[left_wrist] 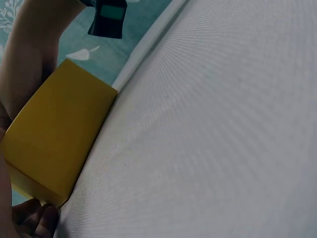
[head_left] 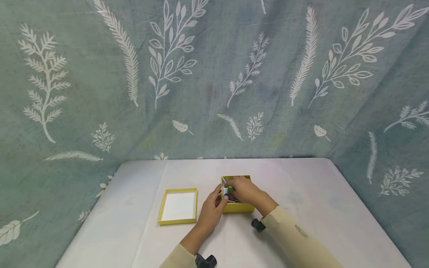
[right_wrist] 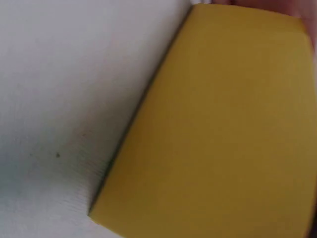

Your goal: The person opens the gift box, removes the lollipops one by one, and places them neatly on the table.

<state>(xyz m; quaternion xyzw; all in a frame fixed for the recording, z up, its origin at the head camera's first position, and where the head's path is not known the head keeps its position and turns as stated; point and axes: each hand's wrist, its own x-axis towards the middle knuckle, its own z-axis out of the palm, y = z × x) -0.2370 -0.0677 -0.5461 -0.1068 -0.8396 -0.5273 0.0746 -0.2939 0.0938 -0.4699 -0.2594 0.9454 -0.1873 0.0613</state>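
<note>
An open yellow box (head_left: 238,208) stands upright on the table, its side filling much of the right wrist view. My left hand (head_left: 212,208) grips the box's left wall, thumb over the rim and fingers along the outside. In the left wrist view, curled fingers (left_wrist: 37,218) lie at a lower corner of the box. My right hand (head_left: 246,190) reaches down into the box from the right, with its fingertips near a small green item (head_left: 229,190) among darker, purplish contents. I cannot tell whether the right fingers hold anything.
Left of the box lies a shallow yellow-rimmed lid (head_left: 179,205), white inside facing up. A white cloth covers the table (head_left: 301,223). Behind it hangs a green-grey curtain (head_left: 207,123) with white leaf prints. Each wrist wears a dark camera.
</note>
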